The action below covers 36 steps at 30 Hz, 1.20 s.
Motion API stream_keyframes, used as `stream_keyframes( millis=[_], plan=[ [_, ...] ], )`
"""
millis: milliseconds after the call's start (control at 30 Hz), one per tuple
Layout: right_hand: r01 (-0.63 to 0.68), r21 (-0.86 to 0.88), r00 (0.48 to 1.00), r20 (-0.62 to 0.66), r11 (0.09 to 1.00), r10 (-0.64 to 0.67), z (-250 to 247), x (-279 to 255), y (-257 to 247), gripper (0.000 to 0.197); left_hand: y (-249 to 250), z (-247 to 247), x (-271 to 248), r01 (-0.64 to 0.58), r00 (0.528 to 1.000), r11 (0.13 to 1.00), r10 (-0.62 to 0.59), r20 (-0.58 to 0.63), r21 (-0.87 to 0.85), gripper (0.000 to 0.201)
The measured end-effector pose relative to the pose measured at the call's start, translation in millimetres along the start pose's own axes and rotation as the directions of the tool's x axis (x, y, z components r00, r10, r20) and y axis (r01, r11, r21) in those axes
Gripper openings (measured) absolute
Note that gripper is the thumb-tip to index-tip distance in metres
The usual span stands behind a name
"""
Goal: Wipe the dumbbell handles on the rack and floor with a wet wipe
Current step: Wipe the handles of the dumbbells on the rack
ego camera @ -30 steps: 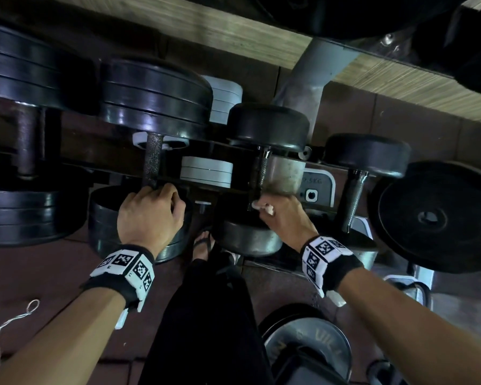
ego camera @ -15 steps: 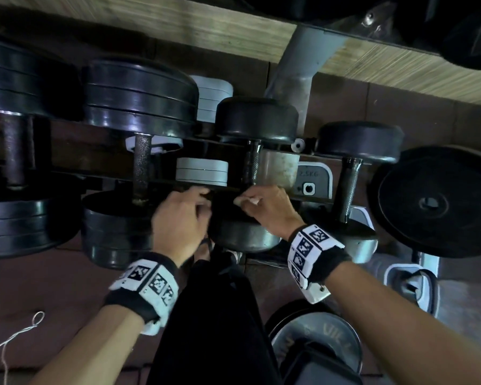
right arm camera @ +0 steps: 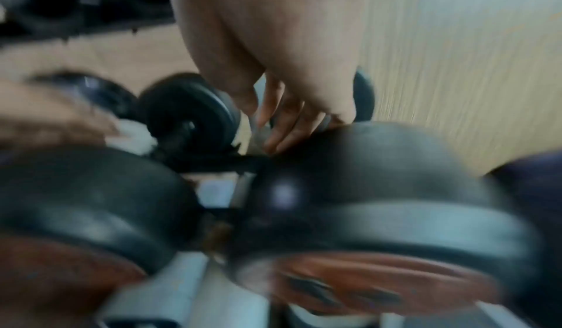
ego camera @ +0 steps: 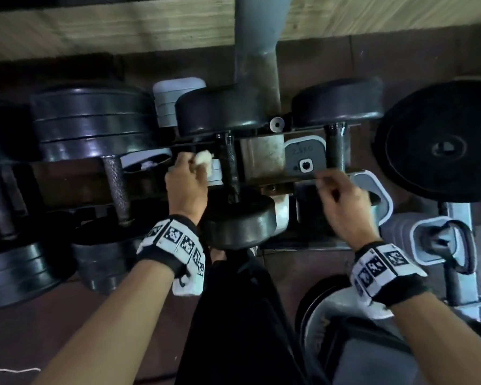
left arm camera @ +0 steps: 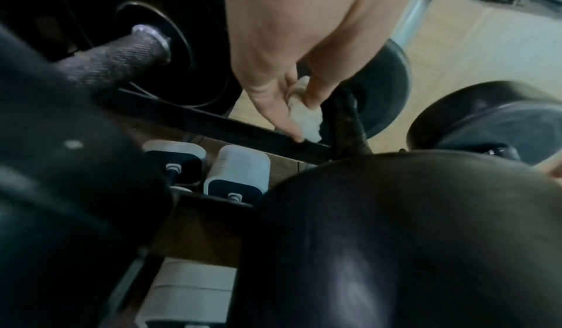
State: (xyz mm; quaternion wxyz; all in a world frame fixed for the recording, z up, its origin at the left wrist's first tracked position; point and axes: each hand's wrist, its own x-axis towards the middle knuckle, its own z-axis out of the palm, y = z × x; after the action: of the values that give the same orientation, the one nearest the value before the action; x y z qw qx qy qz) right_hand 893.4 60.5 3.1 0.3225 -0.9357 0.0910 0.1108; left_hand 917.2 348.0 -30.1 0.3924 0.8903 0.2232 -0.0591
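A crumpled white wet wipe [ego camera: 203,158] [left arm camera: 304,114] is pinched in my left hand [ego camera: 190,162] [left arm camera: 299,126], just left of the knurled handle of the middle black dumbbell [ego camera: 229,162] [left arm camera: 349,121] on the rack [ego camera: 297,177]. My right hand [ego camera: 325,182] [right arm camera: 283,131] holds nothing; its fingers are relaxed, hovering at the front rail below the handle of the right dumbbell [ego camera: 335,154]. A bigger plate dumbbell with a steel handle [ego camera: 117,184] [left arm camera: 115,61] lies to the left. The right wrist view is blurred.
A large black weight plate [ego camera: 444,145] leans at the right. Grey handled weights [ego camera: 439,240] and grey blocks [ego camera: 304,157] sit on the floor under and beside the rack. A grey post [ego camera: 257,51] rises behind. My black-trousered leg [ego camera: 242,315] is in front.
The wipe has passed from my right hand to my left hand. My right hand has moved right toward the right dumbbell; my left hand came over from the big dumbbell's handle.
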Motion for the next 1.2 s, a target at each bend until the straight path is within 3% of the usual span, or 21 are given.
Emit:
stream_keyframes(
  millis=[133, 200, 300, 367, 433, 567, 800, 933, 1033, 1100, 1200],
  plan=[
    [0.02, -0.105, 0.986, -0.161, 0.994, -0.037, 1.3, -8.0, 50.1, 0.031, 28.1, 14.4, 4.6, -0.113, 0.987, 0.994, 0.113, 0.115, -0.002, 0.018],
    [-0.063, -0.212, 0.969, -0.245, 0.975, 0.009, 12.2, -6.5, 45.9, 0.031, 21.3, 19.4, -7.5, -0.128, 0.979, 0.991, 0.118, 0.165, 0.047, 0.027],
    [-0.131, -0.265, 0.939, -0.342, 0.955, 0.034, 18.9, -5.3, 38.0, 0.03, 0.8, 15.7, -33.6, -0.093, 0.957, 0.991, 0.063, 0.284, 0.093, 0.015],
    [-0.112, -0.271, 0.939, -0.344, 0.956, 0.013, 17.7, -5.8, 42.5, 0.031, -4.9, 9.5, -36.1, -0.066, 0.924, 0.993, 0.025, 0.382, 0.094, 0.018],
    [-0.083, -0.287, 0.944, -0.331, 0.954, -0.017, 17.7, -7.1, 44.9, 0.03, -4.4, 5.0, -27.1, -0.046, 0.921, 0.995, 0.008, 0.389, 0.087, 0.019],
    [-0.079, -0.296, 0.94, -0.341, 0.952, -0.028, 19.4, -6.3, 45.2, 0.028, 1.6, 11.9, -0.1, 0.113, 0.966, 0.994, -0.108, 0.235, -0.007, 0.016],
    [-0.061, -0.31, 0.929, -0.365, 0.949, -0.059, 21.0, -6.4, 47.8, 0.024, 3.6, 17.3, 10.4, 0.11, 0.989, 0.993, -0.105, 0.105, -0.046, 0.019],
    [-0.059, -0.302, 0.923, -0.38, 0.952, -0.064, 21.6, -6.2, 48.6, 0.025, 13.0, 10.0, 23.4, -0.072, 0.959, 0.997, 0.071, 0.273, -0.004, 0.02],
    [-0.069, -0.303, 0.931, -0.362, 0.95, -0.047, 21.6, -5.6, 47.5, 0.028, -3.8, 8.0, 1.9, -0.176, 0.927, 0.98, 0.134, 0.351, 0.091, 0.017],
    [-0.064, -0.304, 0.93, -0.363, 0.951, -0.054, 21.5, -5.6, 48.2, 0.028, -15.4, 10.5, -15.0, -0.16, 0.912, 0.982, 0.108, 0.395, 0.1, 0.014],
    [-0.053, -0.309, 0.926, -0.372, 0.95, -0.07, 21.5, -5.9, 48.5, 0.027, -23.5, 13.0, -16.7, -0.1, 0.86, 0.991, 0.043, 0.509, 0.087, 0.035]
  ],
)
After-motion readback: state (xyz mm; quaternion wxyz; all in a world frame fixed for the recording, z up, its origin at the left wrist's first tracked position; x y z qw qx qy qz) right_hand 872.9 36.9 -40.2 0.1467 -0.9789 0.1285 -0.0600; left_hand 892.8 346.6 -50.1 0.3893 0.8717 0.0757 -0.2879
